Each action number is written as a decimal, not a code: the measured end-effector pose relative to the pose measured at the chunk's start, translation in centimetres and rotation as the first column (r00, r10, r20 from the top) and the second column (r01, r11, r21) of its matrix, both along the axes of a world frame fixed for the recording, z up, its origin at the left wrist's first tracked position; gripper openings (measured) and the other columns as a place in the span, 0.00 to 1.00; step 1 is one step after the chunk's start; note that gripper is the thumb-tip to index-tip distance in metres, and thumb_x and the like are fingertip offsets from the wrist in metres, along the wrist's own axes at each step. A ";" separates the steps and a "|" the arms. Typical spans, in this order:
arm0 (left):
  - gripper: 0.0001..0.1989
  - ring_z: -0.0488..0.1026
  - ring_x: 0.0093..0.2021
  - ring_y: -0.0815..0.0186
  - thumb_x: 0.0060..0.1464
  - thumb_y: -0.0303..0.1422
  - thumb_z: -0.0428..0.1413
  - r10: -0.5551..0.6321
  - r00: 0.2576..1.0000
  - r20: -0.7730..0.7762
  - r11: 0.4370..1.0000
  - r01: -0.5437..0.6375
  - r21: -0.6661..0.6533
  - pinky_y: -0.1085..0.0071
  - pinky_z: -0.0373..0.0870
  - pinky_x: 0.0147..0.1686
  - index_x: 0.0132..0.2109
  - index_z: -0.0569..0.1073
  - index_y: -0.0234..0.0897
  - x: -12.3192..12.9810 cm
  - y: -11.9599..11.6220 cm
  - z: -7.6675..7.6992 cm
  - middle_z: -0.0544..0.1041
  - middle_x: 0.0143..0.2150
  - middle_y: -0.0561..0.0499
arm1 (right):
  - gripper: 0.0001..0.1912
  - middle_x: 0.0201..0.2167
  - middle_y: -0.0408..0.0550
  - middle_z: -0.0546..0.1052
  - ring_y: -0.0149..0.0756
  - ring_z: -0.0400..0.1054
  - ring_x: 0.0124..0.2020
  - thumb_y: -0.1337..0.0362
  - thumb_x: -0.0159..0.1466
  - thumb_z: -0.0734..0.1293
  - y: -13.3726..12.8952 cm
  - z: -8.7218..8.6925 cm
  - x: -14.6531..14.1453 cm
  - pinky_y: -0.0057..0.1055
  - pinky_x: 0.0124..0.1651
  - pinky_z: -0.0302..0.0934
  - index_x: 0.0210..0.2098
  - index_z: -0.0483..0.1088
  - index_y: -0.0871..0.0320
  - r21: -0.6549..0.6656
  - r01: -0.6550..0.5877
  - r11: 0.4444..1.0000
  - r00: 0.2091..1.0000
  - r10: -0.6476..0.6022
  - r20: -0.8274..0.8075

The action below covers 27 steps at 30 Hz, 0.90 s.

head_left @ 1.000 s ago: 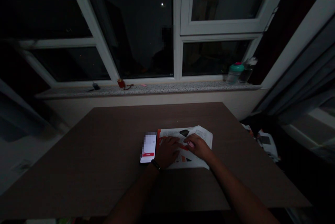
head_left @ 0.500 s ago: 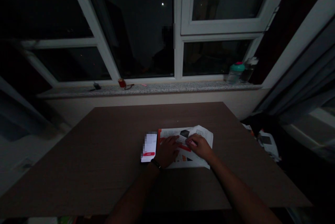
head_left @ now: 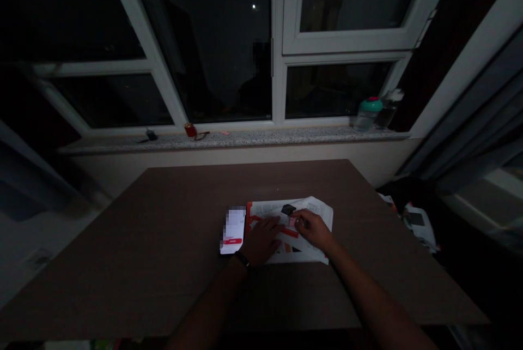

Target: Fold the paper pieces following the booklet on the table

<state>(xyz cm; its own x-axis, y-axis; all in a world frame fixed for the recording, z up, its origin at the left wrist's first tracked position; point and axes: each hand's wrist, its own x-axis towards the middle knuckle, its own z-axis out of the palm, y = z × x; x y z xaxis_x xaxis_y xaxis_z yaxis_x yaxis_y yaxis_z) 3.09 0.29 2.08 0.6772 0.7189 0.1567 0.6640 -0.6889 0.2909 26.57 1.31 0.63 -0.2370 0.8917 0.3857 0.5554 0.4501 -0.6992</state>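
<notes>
On my remote feed, I observe a dimly lit room bounded at the far side by a white window frame [head_left: 277, 88] with dark panes [head_left: 212, 23], one showing a single bright point of light [head_left: 254, 6]. Below the frame, I identify a speckled sill [head_left: 261, 138] and a pale wall [head_left: 253, 154]. A brown table [head_left: 175, 219] occupies the foreground; a grey curtain [head_left: 461, 115] hangs at right.

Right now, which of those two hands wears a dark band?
The left hand, the one beside the lit phone: a dark band circles its wrist. The right hand, farther from the phone, shows a bare wrist.
</notes>
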 end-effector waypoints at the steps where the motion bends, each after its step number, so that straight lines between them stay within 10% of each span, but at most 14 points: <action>1: 0.24 0.56 0.65 0.56 0.59 0.30 0.53 0.000 1.000 0.003 1.000 0.000 0.002 0.54 0.56 0.61 0.62 0.62 0.43 0.0 0.0 0.0 0.59 0.67 0.48 | 0.12 0.38 0.47 0.75 0.35 0.69 0.37 0.67 0.61 0.63 0.0 0.0 0.0 0.32 0.42 0.64 0.45 0.71 0.55 0.001 0.005 1.000 1.000 -0.005 -0.006; 27: 0.20 0.60 0.62 0.57 0.59 0.29 0.54 -0.049 0.999 0.013 0.998 0.049 0.032 0.55 0.58 0.60 0.58 0.66 0.44 0.0 0.2 0.4 0.65 0.63 0.48 | 0.12 0.37 0.47 0.75 0.36 0.69 0.40 0.72 0.64 0.58 -0.9 1.0 -1.0 0.31 0.45 0.60 0.40 0.71 0.55 0.011 -0.124 0.992 0.962 0.117 0.246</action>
<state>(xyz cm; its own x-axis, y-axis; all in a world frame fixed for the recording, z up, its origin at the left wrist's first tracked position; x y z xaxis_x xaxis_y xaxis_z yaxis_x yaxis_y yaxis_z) 3.06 0.45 2.48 0.7090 0.6794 0.1889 0.6252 -0.7295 0.2772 25.62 0.45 1.64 -0.4317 0.8411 0.3259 0.6483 0.5405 -0.5363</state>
